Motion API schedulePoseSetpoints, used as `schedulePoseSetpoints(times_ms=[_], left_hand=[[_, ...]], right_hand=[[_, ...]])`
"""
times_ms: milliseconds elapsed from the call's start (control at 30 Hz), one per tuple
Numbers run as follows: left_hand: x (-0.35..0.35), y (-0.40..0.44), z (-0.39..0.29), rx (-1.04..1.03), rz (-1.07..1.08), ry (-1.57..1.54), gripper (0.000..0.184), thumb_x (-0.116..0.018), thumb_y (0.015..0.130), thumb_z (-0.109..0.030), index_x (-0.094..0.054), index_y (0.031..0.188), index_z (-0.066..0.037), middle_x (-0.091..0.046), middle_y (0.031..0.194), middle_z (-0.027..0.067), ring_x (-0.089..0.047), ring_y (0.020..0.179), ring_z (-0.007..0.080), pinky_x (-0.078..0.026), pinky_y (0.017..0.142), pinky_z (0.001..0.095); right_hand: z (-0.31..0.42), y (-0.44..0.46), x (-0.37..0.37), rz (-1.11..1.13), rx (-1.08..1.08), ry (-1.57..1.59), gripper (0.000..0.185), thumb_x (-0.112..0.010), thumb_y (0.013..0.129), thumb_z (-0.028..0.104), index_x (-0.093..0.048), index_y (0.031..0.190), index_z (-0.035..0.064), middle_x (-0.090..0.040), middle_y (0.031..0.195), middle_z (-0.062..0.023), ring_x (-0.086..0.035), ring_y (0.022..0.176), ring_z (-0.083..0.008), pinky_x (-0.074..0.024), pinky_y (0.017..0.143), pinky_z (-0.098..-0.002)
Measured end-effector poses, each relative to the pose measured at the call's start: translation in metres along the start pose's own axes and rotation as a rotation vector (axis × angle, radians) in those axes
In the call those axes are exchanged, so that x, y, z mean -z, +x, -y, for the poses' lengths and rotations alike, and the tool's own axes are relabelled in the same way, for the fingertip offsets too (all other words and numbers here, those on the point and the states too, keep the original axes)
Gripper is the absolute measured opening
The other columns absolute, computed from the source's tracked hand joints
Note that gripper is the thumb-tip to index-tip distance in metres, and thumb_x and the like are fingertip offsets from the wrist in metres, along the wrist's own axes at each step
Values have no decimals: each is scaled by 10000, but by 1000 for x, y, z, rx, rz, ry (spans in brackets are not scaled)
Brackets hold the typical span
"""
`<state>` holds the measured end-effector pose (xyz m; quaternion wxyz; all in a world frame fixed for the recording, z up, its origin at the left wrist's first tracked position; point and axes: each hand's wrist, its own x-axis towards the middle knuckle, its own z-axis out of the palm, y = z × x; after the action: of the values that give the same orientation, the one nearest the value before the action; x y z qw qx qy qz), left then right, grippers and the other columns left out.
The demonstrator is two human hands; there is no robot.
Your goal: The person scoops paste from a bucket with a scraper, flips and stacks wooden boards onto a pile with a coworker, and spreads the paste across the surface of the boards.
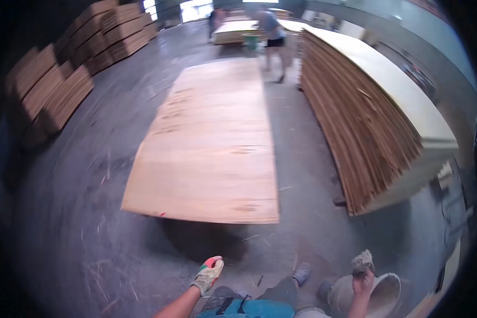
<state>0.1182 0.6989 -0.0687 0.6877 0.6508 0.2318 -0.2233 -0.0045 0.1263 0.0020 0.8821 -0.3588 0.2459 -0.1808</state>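
My left hand (208,273), in a white glove with red and green patches, hangs before the near edge of a wooden sheet (212,148). Its fingers are curled together and nothing shows in them. My right hand (362,282) appears bare and is closed on a rough grey putty-like lump (363,261); whether a tool sits under the lump is hidden. Directly below that hand, a pale bucket (392,297) leans with its mouth to the right. The pale sheet lies flat above the floor, apart from both hands.
A tall stack of thin wooden sheets (360,122) stands on the right. More stacked boards (53,90) line the left. Far back, a person (273,37) in dark shorts is near another stack (233,33) and a green container (250,42). Scraps litter the grey floor (106,233).
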Motion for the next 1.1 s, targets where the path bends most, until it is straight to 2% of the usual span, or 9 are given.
schedulePoseSetpoints(times_ms=[200,233,367,467,500,633,700,833,1100], left_hand=[[246,-49,85,-20,-327,-405,295,-647,1044,-190,-629,1295,-37,-662,944,5,-615,811,80,-501,683,225],[279,-58,87,-5,-382,-437,293,-633,1051,-176,-622,1294,-13,-687,1063,47,-648,926,107,-541,798,239],[437,-42,83,-98,-582,-453,287,-609,1060,-146,-604,1309,-6,-646,1254,86,-625,1125,141,-524,994,253],[545,-4,99,-140,-722,-615,263,-602,1063,-141,-610,1293,-15,-665,1187,70,-636,1056,134,-538,927,251],[580,10,100,-24,-723,-510,208,-591,1071,-155,-638,1230,-31,-673,1061,41,-629,938,110,-524,818,239],[740,48,142,115,-524,-265,163,-639,1047,-256,-672,1100,-105,-642,915,9,-586,780,87,-475,661,248],[818,42,140,-15,-329,-436,175,-660,1033,-260,-674,1099,-98,-645,918,8,-590,771,92,-482,653,251],[933,85,61,405,-522,-4,157,-608,1032,-168,-654,1160,-89,-605,946,-5,-573,842,120,-496,775,286],[915,277,-169,228,52,805,244,-601,1045,-216,-632,1233,-63,-604,1092,47,-566,991,166,-473,889,316]], right_hand=[[-246,21,-239,114,-373,-68,368,-606,938,23,-613,1304,-4,-692,1223,-132,-677,1122,-262,-529,1028,-407],[-283,11,-275,135,-436,-106,366,-593,935,8,-607,1300,-19,-691,1220,-141,-677,1123,-268,-525,1035,-410],[-477,2,-376,228,-464,-421,319,-597,919,-10,-642,1233,-38,-705,1152,-133,-694,1046,-257,-552,970,-386],[-618,-17,-427,195,-382,-460,255,-630,902,-8,-676,1151,-32,-719,1059,-109,-702,942,-223,-566,848,-360],[-664,-19,-444,167,-347,-435,229,-643,896,-6,-689,1119,-27,-723,1023,-100,-703,903,-210,-568,799,-351],[-791,-63,-470,-106,-445,-462,174,-640,880,-17,-717,1036,-4,-714,918,-80,-683,807,-190,-522,654,-361],[-801,-94,-497,-228,-359,-410,208,-625,867,-23,-710,1057,-28,-716,932,-87,-695,820,-207,-551,698,-357],[-827,-110,-498,-386,-170,-468,240,-621,859,-14,-714,1078,-47,-732,977,-89,-717,881,-209,-575,775,-362],[-786,-55,-513,-727,203,-881,312,-612,902,145,-732,1077,-85,-776,970,-141,-722,917,-200,-555,836,-353]])
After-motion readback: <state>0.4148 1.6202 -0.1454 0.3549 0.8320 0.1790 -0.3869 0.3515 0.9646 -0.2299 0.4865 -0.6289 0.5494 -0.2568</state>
